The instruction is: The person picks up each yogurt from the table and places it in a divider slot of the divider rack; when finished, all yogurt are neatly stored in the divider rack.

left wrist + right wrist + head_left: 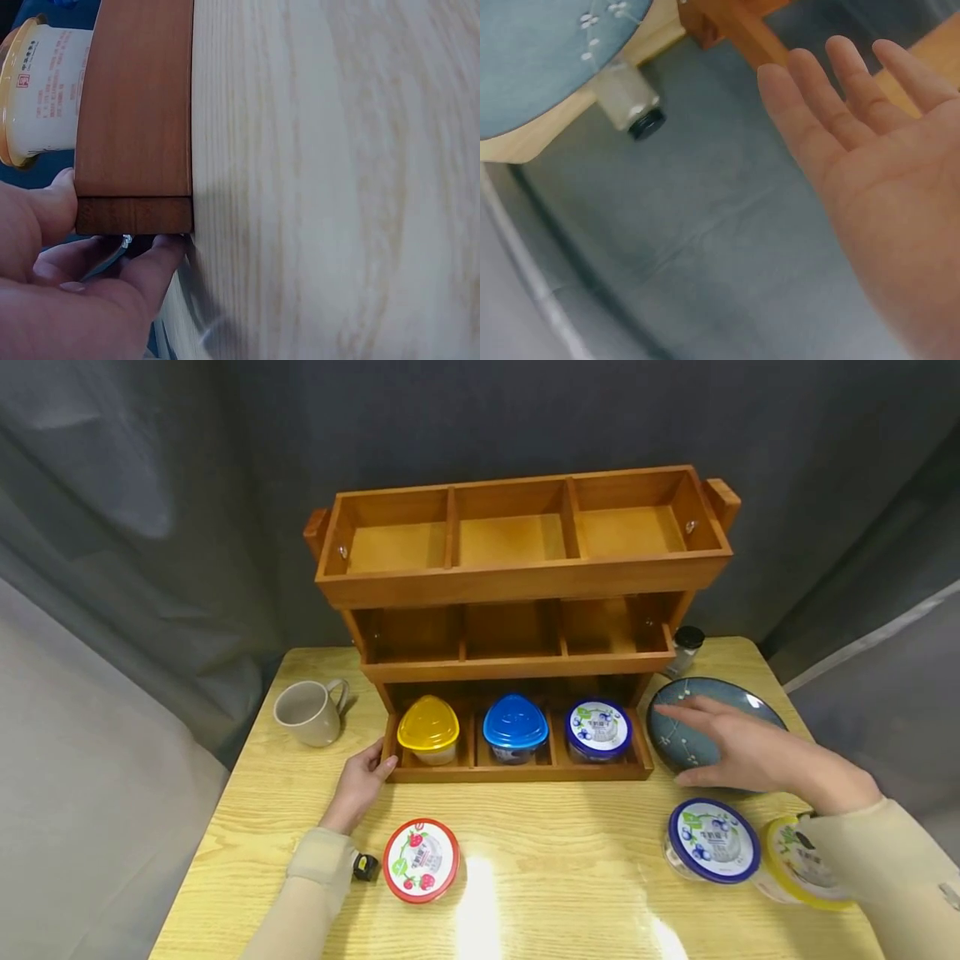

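Note:
A three-tier wooden rack (525,568) stands at the back of the table. In its bottom tier sit a yellow-lidded cup (428,724), a bright blue-lidded cup (515,722) and a cup with a dark blue blueberry lid (599,727), one per compartment. My left hand (358,789) grips the bottom tier's front left corner; in the left wrist view the thumb lies on one side of the wood (135,112) and the fingers at its end. Above the dark blue plate (690,747), my right hand (738,747) has its fingers extended and holds nothing, as the right wrist view confirms.
A beige mug (309,714) stands left of the rack. Nearer me are a red-lidded cup (422,861), a small black object (365,867), another blueberry-lidded cup (714,841) and a yellow-rimmed cup (798,864) partly behind my right sleeve. A black-capped jar (684,652) stands behind the plate.

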Available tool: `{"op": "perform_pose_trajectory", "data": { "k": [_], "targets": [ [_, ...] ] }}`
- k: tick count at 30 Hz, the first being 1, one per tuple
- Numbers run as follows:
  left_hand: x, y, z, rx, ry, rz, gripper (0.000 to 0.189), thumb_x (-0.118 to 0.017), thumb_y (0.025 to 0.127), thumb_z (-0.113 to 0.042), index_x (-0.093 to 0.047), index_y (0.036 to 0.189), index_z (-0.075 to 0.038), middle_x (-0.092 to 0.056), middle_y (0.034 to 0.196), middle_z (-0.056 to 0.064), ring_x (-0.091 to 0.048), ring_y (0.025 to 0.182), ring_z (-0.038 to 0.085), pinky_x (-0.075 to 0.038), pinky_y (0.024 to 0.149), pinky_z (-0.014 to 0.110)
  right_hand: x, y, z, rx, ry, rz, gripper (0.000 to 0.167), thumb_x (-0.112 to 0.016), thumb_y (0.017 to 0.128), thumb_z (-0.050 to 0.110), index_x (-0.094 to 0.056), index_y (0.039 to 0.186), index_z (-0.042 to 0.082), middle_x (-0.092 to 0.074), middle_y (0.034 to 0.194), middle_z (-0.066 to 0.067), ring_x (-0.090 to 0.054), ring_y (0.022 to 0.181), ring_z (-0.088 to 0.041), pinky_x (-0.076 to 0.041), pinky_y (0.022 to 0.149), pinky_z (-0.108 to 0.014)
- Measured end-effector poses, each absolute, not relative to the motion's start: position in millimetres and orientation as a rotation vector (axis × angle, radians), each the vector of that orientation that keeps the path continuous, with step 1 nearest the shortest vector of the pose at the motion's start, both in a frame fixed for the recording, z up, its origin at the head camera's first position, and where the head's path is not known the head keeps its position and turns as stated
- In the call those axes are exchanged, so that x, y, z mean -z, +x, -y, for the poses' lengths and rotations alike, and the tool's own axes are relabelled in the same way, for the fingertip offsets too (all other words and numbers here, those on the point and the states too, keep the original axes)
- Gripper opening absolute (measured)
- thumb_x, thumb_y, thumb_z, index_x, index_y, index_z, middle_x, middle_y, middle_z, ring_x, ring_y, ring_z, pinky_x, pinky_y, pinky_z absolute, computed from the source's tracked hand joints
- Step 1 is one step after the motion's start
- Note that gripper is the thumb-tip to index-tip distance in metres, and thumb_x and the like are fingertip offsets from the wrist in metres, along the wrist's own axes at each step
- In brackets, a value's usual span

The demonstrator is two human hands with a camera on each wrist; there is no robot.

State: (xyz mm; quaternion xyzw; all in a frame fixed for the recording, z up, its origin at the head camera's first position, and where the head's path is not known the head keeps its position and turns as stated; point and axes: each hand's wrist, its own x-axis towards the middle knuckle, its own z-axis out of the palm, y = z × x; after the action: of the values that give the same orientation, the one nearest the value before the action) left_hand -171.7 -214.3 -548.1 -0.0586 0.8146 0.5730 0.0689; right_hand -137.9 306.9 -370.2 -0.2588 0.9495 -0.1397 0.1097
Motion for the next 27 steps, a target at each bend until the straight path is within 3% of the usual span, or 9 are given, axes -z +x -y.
{"op": "perform_pose_trajectory", "data": {
  "k": [4, 10, 19, 27],
  "targets": [
    [549, -171, 215, -1.723, -0.177, -2.451, 0.053, -0.055, 0.103, -0.013, -0.037, 0.15, 0.003, -0.045, 0.145, 0.027, -0.047, 0.132, 0.035, -0.044, 0.105, 0.041, 378, -111, -321, 0.488, -0.699, -2.799, 0.097, -0.082, 0.074, 0.054, -0.041, 0.151, 0.011, -0.043, 0.143, -0.022, -0.045, 0.125, -0.048, -0.049, 0.09, -0.063],
    [549, -171, 216, -1.727, -0.178, -2.446, 0.053, -0.055, 0.103, -0.013, -0.037, 0.15, 0.003, -0.046, 0.145, 0.027, -0.048, 0.131, 0.034, -0.045, 0.104, 0.04, 402, -79, -329, 0.531, -0.544, -2.773, 0.107, -0.085, 0.064, 0.058, -0.043, 0.148, 0.005, -0.044, 0.139, -0.027, -0.047, 0.121, -0.051, -0.052, 0.085, -0.062],
    [551, -173, 217, -1.736, -0.18, -2.443, 0.055, -0.057, 0.102, -0.014, -0.037, 0.15, 0.004, -0.046, 0.144, 0.027, -0.048, 0.13, 0.035, -0.046, 0.103, 0.04, 436, -52, -327, 0.561, -0.485, -2.806, 0.121, -0.085, 0.053, 0.065, -0.044, 0.146, 0.0, -0.043, 0.139, -0.025, -0.042, 0.122, -0.05, -0.046, 0.089, -0.066],
    [550, -172, 216, -1.738, -0.182, -2.443, 0.053, -0.056, 0.102, -0.013, -0.038, 0.15, 0.002, -0.048, 0.144, 0.026, -0.05, 0.13, 0.034, -0.046, 0.103, 0.04, 447, -48, -324, 0.522, -0.507, -2.84, 0.119, -0.093, 0.053, 0.052, -0.044, 0.145, -0.006, -0.044, 0.137, -0.026, -0.044, 0.121, -0.05, -0.048, 0.089, -0.064]
  ]
}}
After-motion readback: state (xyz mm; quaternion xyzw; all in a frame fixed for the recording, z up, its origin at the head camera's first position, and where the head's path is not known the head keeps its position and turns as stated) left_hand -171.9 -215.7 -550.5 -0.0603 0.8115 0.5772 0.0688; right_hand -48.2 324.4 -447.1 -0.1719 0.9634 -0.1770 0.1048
